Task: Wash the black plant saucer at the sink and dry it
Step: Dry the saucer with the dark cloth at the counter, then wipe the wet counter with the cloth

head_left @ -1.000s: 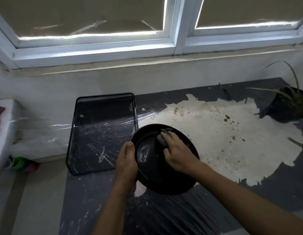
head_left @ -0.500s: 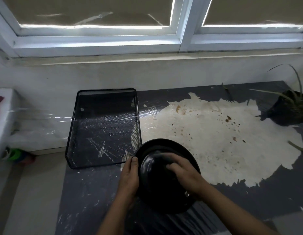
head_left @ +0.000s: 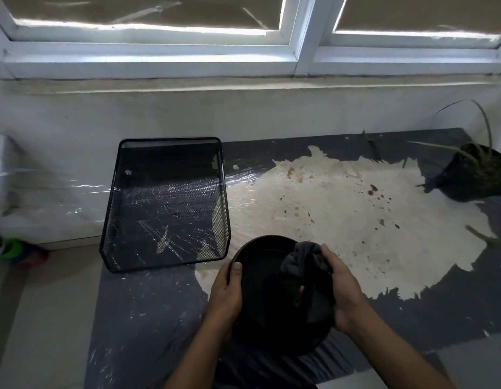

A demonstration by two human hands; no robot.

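Note:
The black plant saucer (head_left: 263, 284) is held above the table near its front edge, tilted toward me. My left hand (head_left: 226, 293) grips its left rim, thumb over the edge. My right hand (head_left: 342, 290) holds a dark grey cloth (head_left: 302, 262) bunched against the saucer's right side, fingers curled round the cloth. The lower part of the saucer is dark and hard to make out.
A black mesh tray (head_left: 165, 203) lies at the left of the dark table (head_left: 148, 313), which has a large worn white patch (head_left: 342, 214). A potted plant (head_left: 476, 172) stands at the far right. Wall and window (head_left: 297, 51) are behind. Green and red objects (head_left: 19, 249) sit on the floor, left.
The saucer has stayed low near the table's front edge. My right hand has shifted from the saucer's middle to its right side, and the cloth is now bunched up at the upper right rim.

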